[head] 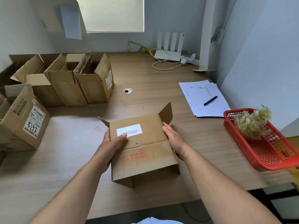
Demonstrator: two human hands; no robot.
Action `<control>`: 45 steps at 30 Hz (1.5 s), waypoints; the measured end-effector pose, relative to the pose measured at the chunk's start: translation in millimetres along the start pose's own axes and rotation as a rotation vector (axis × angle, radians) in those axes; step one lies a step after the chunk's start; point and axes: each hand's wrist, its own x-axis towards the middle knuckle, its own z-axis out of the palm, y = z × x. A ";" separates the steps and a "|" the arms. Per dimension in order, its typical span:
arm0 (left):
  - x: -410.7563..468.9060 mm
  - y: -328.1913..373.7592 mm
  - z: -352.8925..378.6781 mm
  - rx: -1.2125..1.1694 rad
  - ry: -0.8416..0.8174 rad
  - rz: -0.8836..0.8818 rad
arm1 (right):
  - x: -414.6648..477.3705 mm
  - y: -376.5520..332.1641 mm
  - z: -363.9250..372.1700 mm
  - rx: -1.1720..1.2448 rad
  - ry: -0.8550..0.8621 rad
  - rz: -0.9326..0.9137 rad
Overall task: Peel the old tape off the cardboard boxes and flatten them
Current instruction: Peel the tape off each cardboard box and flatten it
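A small brown cardboard box (145,160) with a white barcode label and red printed text stands on the wooden desk in front of me, its far flaps sticking up. My left hand (111,146) grips its left side, thumb lying on the label. My right hand (174,139) presses flat against its right side. Three open boxes (77,84) stand in a row at the back left. Another box (24,122) with a shipping label marked 3153 sits at the left edge.
A red plastic basket (265,156) holding a wad of crumpled tape (252,123) overhangs the desk's right edge. Lined papers (205,102) with a black pen (210,100) lie right of centre. A white router (168,54) with cables sits at the back; a cable hole (128,91) is mid-desk.
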 end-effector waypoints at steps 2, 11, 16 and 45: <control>1.5 -4.3 -11.4 -0.025 0.051 -0.006 | 3.8 3.9 10.9 -0.122 -0.014 -0.015; -4.2 -24.8 -67.6 -0.029 0.220 -0.052 | 11.9 43.9 62.7 -0.978 -0.131 0.038; 3.2 -51.5 -68.2 0.375 0.407 -0.033 | 14.2 64.1 77.1 -1.299 -0.201 0.042; 23.9 -130.7 -53.1 1.502 0.233 0.051 | 84.8 76.9 99.8 -1.423 -0.171 -0.286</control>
